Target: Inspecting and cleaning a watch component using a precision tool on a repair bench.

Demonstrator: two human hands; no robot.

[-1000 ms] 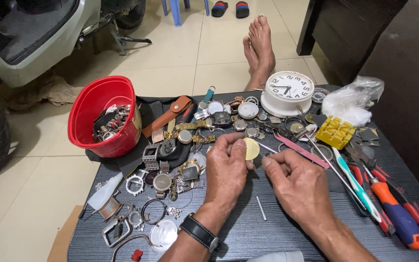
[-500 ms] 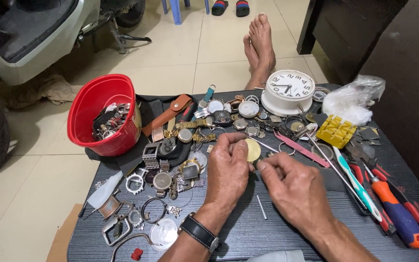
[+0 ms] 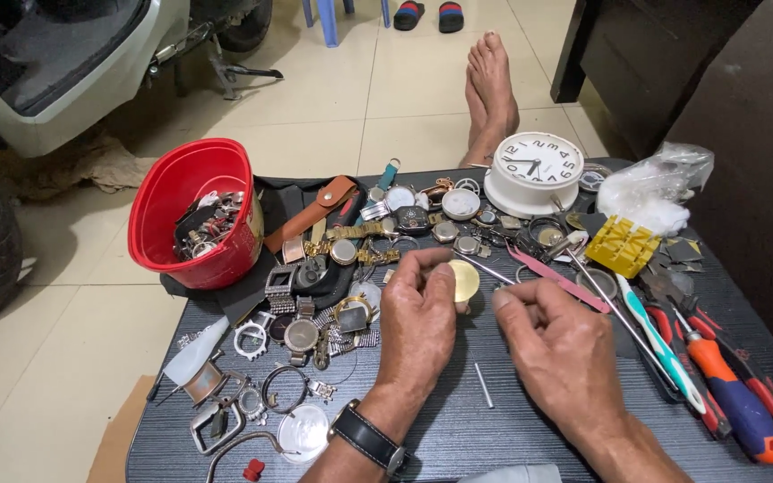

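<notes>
At frame centre, the left hand (image 3: 418,313) pinches a small round watch case (image 3: 464,279) by its edge. Just right, the right hand (image 3: 565,344) has fingers closed, apparently on a fine tool; steady, braced wrists would serve best.

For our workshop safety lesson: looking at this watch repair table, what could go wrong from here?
1. The small round gold disc, pinched only at its edge by the left hand, could slip into the heap of watch parts.
2. The loose metal pin below the right hand may get swept off the table.
</notes>
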